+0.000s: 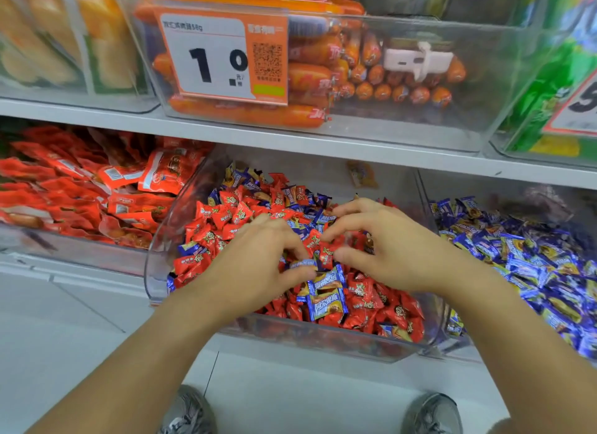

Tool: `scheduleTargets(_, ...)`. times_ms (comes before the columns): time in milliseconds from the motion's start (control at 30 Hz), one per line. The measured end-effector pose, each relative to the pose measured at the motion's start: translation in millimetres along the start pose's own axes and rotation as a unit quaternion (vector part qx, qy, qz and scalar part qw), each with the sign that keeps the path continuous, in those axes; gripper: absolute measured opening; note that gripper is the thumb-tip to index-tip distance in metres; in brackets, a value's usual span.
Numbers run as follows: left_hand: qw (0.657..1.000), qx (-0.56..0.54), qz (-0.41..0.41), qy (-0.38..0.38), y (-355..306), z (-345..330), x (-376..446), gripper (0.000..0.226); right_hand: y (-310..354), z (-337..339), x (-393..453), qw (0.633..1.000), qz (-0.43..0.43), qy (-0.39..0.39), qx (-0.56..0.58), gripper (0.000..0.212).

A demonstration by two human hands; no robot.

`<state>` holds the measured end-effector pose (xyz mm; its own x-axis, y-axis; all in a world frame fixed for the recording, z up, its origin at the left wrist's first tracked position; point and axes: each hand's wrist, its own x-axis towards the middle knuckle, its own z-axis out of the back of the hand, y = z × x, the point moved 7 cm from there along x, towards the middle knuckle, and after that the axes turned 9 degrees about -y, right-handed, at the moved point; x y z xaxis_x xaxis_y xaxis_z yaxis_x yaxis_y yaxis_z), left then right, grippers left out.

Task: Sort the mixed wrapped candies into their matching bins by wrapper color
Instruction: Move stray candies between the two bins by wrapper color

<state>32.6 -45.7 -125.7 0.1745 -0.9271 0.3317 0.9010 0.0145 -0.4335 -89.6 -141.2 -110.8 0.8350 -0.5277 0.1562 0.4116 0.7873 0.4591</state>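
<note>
Red and blue wrapped candies [365, 291] lie mixed in the clear middle bin [155, 256], where your left hand [258, 259] pinches a blue candy [303, 264] with curled fingers and your right hand [387, 246] hovers, fingers loosely bent, holding nothing visible.

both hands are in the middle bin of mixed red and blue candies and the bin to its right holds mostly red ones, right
Not quite. The head view shows both hands, left hand and right hand, in the middle bin of mixed red and blue candies, but the bin to its right holds mostly blue candies, not red. The rest stands.
</note>
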Motion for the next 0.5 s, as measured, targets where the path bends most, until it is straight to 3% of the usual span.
scheduleTargets(33, 0.999, -0.042, 0.029, -0.012, 3.5, 7.1, 1.3, 0.016, 2.7, 1.2, -0.4, 1.000, 0.004, -0.017, 0.006, 0.019)
scheduleTargets(100, 0.987, -0.123, 0.094, -0.043, 16.3, 21.7, 3.8, 0.013, 12.6, -2.8, -2.1, 1.000, 0.019, -0.014, -0.004, 0.030)
scheduleTargets(233, 0.975, -0.162, 0.146, -0.039, 35.1, 24.2, 1.9, 0.018, 26.5, -34.2, -6.2, 0.992, 0.023, 0.113, -0.056, 0.056)
scheduleTargets(367, 0.982, -0.118, 0.144, 0.011, 26.0, 11.1, -6.6, 0.025, 20.5, -33.4, -4.9, 0.991, 0.025, 0.104, -0.078, 0.029)
scheduleTargets(500, 0.988, -0.058, 0.146, -0.006, 10.8, 6.6, -2.0, 0.041, 16.6, -34.3, -6.3, 0.992, 0.019, 0.112, -0.061, 0.012)
